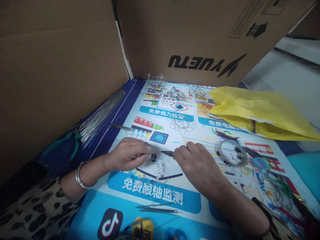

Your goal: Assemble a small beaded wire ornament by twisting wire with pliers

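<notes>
My left hand (128,153) is closed in a pinch on the thin wire of a beaded wire piece (161,168). Loops and small pale beads of that piece hang beneath my fingertips, over the printed sheet. Facing it, my right hand (196,163) is wrapped round a dark pointed tool (168,153), its tip directed at the left fingertips. The tool's rear part is hidden in the fist, so its kind is unclear. A flower-shaped wire piece (183,123) lies beyond both hands. Several thin dark strips (160,209) lie on the near side.
Cardboard walls (187,36) rise at the back and left. A bundle of straight wires (102,116) and teal-handled pliers (76,143) lie left. At right are a tape roll (221,151), a yellow bag (250,106) and tangled coloured threads (277,186). More wire pieces (177,93) sit behind.
</notes>
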`<action>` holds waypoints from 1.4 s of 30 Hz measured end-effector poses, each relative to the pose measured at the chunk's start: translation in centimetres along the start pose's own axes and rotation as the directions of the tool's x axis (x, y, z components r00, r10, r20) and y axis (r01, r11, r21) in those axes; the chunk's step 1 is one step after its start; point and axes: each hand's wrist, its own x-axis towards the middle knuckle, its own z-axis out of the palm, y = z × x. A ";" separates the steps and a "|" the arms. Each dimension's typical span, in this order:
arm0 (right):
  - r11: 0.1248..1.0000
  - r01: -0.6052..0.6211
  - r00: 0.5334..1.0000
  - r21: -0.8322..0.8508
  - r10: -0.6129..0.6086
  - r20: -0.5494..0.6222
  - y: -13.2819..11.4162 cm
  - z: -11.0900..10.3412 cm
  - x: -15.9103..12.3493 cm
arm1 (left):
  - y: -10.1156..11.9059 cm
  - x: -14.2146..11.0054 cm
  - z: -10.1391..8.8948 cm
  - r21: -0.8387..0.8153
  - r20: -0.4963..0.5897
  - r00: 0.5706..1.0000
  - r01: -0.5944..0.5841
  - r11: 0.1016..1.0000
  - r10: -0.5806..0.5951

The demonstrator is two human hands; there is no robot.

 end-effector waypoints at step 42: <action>0.997 0.026 1.000 -0.066 -0.027 -0.003 2.2 0.9 -0.5 | -0.3 -0.4 0.7 0.027 -0.027 0.999 0.034 0.999 -0.033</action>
